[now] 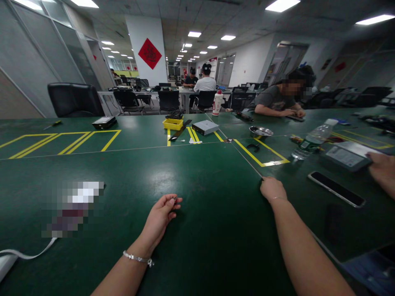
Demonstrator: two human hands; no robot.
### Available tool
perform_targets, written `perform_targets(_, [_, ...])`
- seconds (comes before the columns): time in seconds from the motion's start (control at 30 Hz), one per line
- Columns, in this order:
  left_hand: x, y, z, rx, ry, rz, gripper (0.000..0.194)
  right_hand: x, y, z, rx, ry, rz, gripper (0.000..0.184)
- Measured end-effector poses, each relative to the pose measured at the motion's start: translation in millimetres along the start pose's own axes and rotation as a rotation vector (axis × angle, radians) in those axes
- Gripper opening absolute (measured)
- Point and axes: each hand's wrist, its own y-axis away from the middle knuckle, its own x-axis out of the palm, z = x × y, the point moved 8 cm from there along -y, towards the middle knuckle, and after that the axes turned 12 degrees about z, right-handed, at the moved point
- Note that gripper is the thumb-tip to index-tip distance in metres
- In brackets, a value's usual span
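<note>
My left hand (166,209) is raised a little over the green table (197,246), its thumb and first fingers pinched together. A tiny brownish, metallic-looking piece (175,198) shows at the fingertips, too small to name. A beaded bracelet circles that wrist. My right hand (273,189) rests on the table by a seam between tabletops, its fingers curled in and seen from the back. A small dark bit shows at its front edge, and whatever it holds, if anything, is hidden. Right of it lies a phone (336,189).
Another person's hand (382,170) touches a grey box (348,155) at the right. A water bottle (313,139), a metal bowl (261,131), a silver box (205,127) and a yellow tray (173,123) stand farther back. A blurred-out item (74,207) with a white cable lies left.
</note>
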Motion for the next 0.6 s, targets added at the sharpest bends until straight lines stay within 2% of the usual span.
perform_targets(0.13, [2.3,1,-3,0.023,-0.022,0.013,0.025,-12,6,-3,0.077,0.009,-0.032,0.031])
perform_targets(0.23, [3.7,2,-5,0.037,-0.039,0.014,0.028,-23,10,3,0.046,-0.066,-0.092,0.03])
perform_targets(0.33, [5.3,3,-6,0.048,-0.057,0.022,0.029,-34,21,26,-0.06,-0.229,-0.162,0.025])
perform_targets(0.4, [6.1,3,-6,0.05,-0.068,0.031,0.031,-39,34,52,-0.168,-0.412,-0.165,0.021])
perform_targets(0.43, [6.5,3,-5,0.053,-0.073,0.037,0.032,-40,43,69,-0.236,-0.523,-0.14,0.019])
perform_targets(0.5, [7.2,2,-5,0.064,-0.091,0.049,0.032,-38,62,108,-0.377,-0.786,-0.008,0.018])
perform_targets(0.6, [7.1,2,-8,0.109,-0.17,0.04,0.03,-24,96,168,-0.462,-1.266,0.329,0.018])
